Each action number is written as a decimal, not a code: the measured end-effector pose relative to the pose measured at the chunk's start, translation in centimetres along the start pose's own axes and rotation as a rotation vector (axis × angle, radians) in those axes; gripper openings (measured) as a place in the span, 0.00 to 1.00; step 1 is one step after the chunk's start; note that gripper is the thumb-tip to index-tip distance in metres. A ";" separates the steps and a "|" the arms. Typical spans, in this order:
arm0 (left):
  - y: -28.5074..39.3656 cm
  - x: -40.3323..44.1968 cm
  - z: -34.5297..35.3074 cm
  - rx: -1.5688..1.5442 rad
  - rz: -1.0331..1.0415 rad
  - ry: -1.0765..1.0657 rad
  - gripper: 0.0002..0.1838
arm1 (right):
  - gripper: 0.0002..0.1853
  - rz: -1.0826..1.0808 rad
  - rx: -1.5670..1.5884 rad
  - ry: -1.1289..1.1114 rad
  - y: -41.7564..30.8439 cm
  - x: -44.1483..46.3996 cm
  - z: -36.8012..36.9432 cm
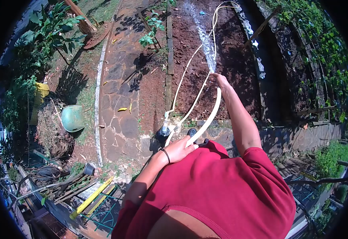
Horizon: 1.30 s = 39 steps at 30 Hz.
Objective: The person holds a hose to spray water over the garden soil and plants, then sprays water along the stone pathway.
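A pale yellow hose (212,116) runs between my two hands in the head view. My right hand (218,80), arm stretched forward, is closed round its far end, where a spray of water (206,40) shoots out over the brown soil bed (233,79). Close to my body, my left hand (178,150), with a dark band at the wrist, is wrapped round a lower part of the hose. More hose lies in loops over the soil and comes back beside my left hand.
A stone path (120,99) with yellow leaves lies left of the bed. Further left are a green tub (73,118), a yellow container (42,91) and plants. Yellow poles (92,197) and sticks lie lower left. A low wall (277,139) crosses at the right.
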<state>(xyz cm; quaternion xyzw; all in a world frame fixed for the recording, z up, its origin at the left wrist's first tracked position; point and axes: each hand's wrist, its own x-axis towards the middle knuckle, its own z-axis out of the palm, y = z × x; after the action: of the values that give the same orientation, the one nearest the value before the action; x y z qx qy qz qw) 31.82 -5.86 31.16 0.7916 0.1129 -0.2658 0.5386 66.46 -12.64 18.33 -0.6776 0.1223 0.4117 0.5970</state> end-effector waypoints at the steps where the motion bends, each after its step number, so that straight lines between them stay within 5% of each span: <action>1: 0.0 0.0 0.0 0.000 0.001 0.001 0.21 | 0.11 -0.001 0.000 0.000 0.2 0.6 -0.2; 12: -0.2 0.0 0.0 -0.023 0.027 0.010 0.21 | 0.08 0.117 0.121 -0.287 1.2 2.5 -1.6; 15: -0.6 0.1 0.1 0.002 0.029 0.001 0.22 | 0.09 0.066 0.046 -0.165 0.7 1.1 -0.3; 18: -0.9 0.1 0.3 -0.018 0.021 0.013 0.21 | 0.10 0.127 0.160 -0.287 0.4 1.4 -0.7; 34: -0.2 0.0 -0.4 -0.010 0.002 0.001 0.22 | 0.11 0.025 0.144 -0.223 3.4 4.6 -2.3; 35: -0.3 0.1 -0.4 0.006 0.004 -0.009 0.23 | 0.09 0.000 0.021 -0.040 3.0 3.4 -1.8; 39: -0.1 0.1 -0.7 0.068 -0.052 -0.024 0.25 | 0.09 0.062 0.089 -0.165 2.6 3.0 -2.3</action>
<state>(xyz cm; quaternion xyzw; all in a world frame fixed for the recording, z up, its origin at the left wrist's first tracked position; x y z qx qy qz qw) 32.01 -5.19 31.22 0.8029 0.1176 -0.2929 0.5057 67.53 -14.40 14.26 -0.6099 0.1117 0.4785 0.6217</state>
